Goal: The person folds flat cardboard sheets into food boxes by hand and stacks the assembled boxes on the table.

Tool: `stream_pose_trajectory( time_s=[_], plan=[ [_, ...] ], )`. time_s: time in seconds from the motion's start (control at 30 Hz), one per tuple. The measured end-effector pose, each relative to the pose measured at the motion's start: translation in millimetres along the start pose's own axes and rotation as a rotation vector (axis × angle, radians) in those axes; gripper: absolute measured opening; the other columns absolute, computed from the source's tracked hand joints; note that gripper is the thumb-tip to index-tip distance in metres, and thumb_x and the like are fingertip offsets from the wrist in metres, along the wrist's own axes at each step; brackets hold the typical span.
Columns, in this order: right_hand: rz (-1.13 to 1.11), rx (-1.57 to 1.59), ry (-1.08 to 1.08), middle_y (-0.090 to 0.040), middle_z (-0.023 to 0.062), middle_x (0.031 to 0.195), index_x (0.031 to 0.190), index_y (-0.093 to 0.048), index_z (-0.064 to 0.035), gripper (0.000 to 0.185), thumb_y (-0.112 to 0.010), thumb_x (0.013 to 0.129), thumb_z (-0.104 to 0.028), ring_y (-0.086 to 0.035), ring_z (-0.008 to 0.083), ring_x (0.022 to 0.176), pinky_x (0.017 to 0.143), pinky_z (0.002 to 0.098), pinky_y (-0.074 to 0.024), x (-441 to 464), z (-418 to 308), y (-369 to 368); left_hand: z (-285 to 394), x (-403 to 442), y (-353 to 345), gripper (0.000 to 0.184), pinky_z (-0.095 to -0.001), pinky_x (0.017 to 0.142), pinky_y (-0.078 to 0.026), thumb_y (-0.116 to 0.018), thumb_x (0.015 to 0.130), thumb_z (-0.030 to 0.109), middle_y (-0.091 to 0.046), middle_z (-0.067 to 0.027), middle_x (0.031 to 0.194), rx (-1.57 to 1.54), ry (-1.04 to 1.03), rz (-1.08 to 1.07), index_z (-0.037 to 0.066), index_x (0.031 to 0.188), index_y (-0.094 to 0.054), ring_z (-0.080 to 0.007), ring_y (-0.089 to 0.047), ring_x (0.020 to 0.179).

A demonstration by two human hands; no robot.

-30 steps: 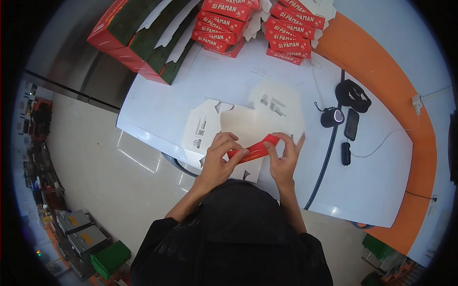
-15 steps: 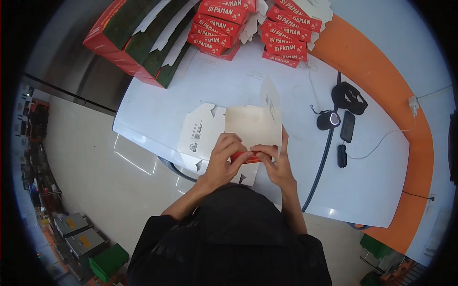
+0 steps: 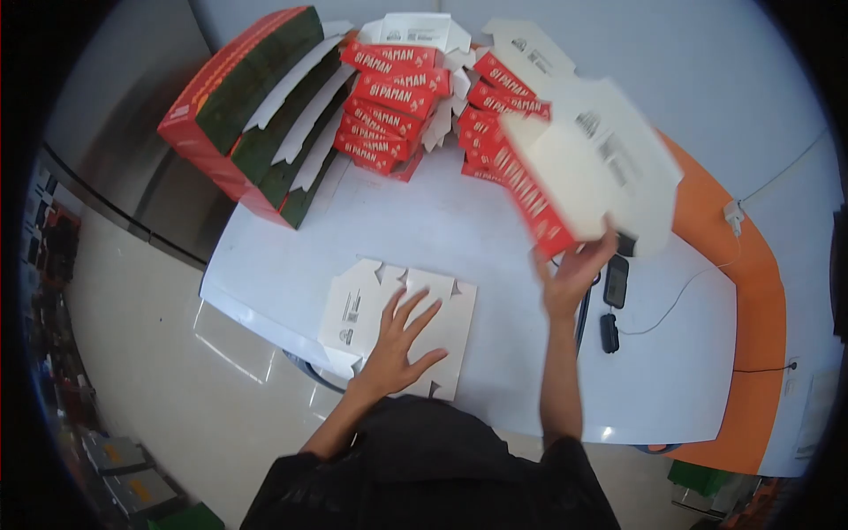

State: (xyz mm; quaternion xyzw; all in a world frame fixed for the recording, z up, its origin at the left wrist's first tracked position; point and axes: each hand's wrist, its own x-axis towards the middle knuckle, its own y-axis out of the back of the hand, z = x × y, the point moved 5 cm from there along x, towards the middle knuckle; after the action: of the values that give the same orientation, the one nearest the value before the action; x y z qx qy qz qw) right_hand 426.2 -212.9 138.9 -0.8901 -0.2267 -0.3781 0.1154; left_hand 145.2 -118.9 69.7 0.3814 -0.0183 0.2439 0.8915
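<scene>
My right hand (image 3: 576,269) grips the near corner of a folded box (image 3: 565,181), red-sided with a pale inside and its printed lid flap open. It is held up to the right, blurred by motion, partly in front of the right stack of red boxes (image 3: 495,110). My left hand (image 3: 399,349) has its fingers spread over a flat white box blank (image 3: 442,314) near the table's front edge. Cut notches and a printed flap show on that blank.
Another stack of red boxes (image 3: 384,119) stands at the back. Left of it are large red cartons (image 3: 265,115) with white sheets inside. On the right lie a phone (image 3: 617,283), a small black device (image 3: 609,334) and a cable on the white table (image 3: 521,380).
Both hands were together on the box's front edge. Now my right hand has carried the box forward and right, and my left has let go and rests over the flat blank.
</scene>
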Motion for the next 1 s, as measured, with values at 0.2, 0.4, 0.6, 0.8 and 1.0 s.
stream_pose_trajectory(
  time_s=[0.2,0.4,0.6,0.8,1.0],
  plan=[
    [-0.128,0.032,-0.22,-0.037,0.0224,0.156,0.164,-0.019,-0.0031,0.107,-0.088,0.085,-0.026,-0.043,0.0328,0.142,0.119,0.046,-0.0384,228.8,90.7,-13.0,-84.0,-80.2,-79.5,0.105,-0.0752,0.122,-0.01,-0.089,0.079,0.038,-0.008,-0.0198,0.173,0.386,0.117,-0.583,0.032,0.166,-0.029,-0.0563,-0.004,0.156],
    [-0.044,-0.143,-0.308,-0.022,0.0213,0.169,0.167,-0.016,-0.0063,0.11,-0.084,0.088,-0.042,-0.033,0.04,0.152,0.122,0.0456,-0.0341,206.2,153.2,-13.0,-93.5,-98.6,-104.4,0.103,-0.0716,0.123,-0.015,-0.09,0.072,0.022,-0.018,-0.0151,0.17,0.403,0.076,-0.512,0.035,0.161,-0.04,-0.0503,-0.015,0.155],
    [-0.155,-0.032,-0.471,-0.033,0.0202,0.16,0.163,-0.022,-0.0043,0.097,-0.084,0.088,-0.012,-0.054,0.032,0.136,0.105,0.0404,-0.0543,34.6,133.3,-15.1,-91.5,-101.9,-84.9,0.073,-0.0606,0.119,-0.03,-0.084,0.08,0.019,-0.041,-0.0068,0.159,0.278,-0.035,-0.499,0.029,0.148,-0.06,-0.0393,-0.038,0.143],
    [-1.041,-0.147,-0.887,-0.051,0.0117,0.155,0.157,-0.044,-0.0095,0.084,-0.087,0.087,-0.031,-0.051,0.0275,0.14,0.112,0.0486,-0.0473,-172.9,82.7,11.9,-102.2,-90.9,-71.9,0.032,-0.0443,0.101,-0.051,-0.076,0.091,0.02,-0.072,-0.0055,0.12,0.093,0.001,-0.508,0.02,0.122,-0.077,-0.0298,-0.064,0.116],
    [-1.045,-0.186,-0.788,-0.028,0.0201,0.168,0.158,-0.046,-0.0161,0.087,-0.088,0.084,-0.038,-0.03,0.0408,0.154,0.122,0.051,-0.035,-249.8,-5.3,21.0,-104.4,-50.3,-61.0,0.012,-0.0393,0.078,-0.056,-0.081,0.087,0.019,-0.075,-0.0092,0.088,-0.049,0.223,-0.473,0.008,0.093,-0.083,-0.027,-0.072,0.084]
  ],
)
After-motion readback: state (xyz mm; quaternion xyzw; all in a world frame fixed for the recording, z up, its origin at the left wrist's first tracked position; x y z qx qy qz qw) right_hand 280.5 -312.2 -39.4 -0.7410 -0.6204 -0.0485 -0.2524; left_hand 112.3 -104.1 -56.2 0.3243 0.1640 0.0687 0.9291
